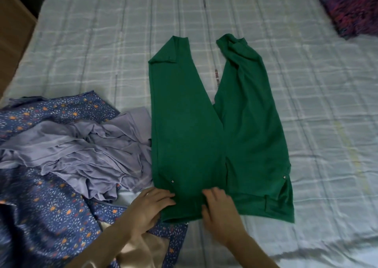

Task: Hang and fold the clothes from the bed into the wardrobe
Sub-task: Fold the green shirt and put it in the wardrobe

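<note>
Green trousers (206, 136) lie flat on the checked bedsheet (102, 42), waist end nearest the person, legs fanned apart in a V twd the far side, prob spread this way so they can be smoothed before folding. Left leg lies tidy w/ its cuff turned; right leg is rumpled near the cuff and will likely need flattening. Both hands work the waistband: left hand (151, 206) rests on the left edge of the waist, fingers straight-ish and laid on the cloth, pressing rather than pinching, thumb side hidden so can't be sure nothing is tucked under. Right hand (218, 208) sits mid-waistband w/ fingers curled down into the fabric, looks like it's gathering or pinching a bit of cloth there, tho motion blur makes the exact grip uncertain. Judged step: pinning and squaring the waist so one leg can be brought over the other. Just left of the trousers, touching their edge, a crumpled lilac garment (92, 151) sits atop a blue floral-print garment (47, 206); these are prob still waiting their turn. A beige piece (141, 253) shows under the left forearm. Dark patterned pillow (351, 5) at the far right corner, well apart. Wardrobe not clearly in view; a brown furniture edge (14, 28) stands at far left.
</note>
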